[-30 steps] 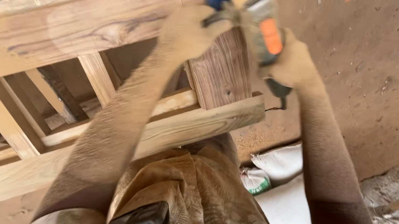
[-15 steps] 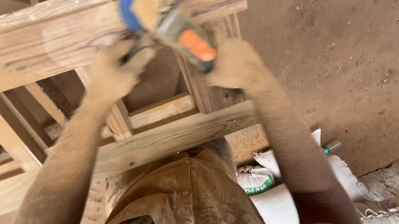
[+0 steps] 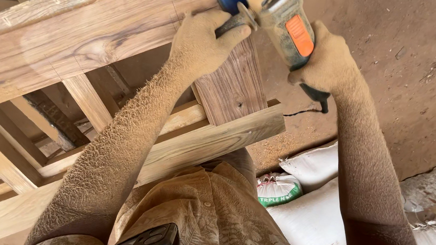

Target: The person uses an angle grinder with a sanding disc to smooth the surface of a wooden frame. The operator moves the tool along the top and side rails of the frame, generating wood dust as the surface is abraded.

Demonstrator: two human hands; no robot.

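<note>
In the head view, both sawdust-coated hands hold an angle grinder with a blue disc guard and an orange switch at the top of the frame. The left hand is clenched around its side handle, and the right hand is clenched around its body, the cord hanging just below. The grinder sits against the upper rail of a wooden frame, above a short upright board. On the floor to the right lie white woven sacks, filled and bulging, two of them bearing green printed labels. A dark phone pokes out of the shirt pocket at the bottom.
</note>
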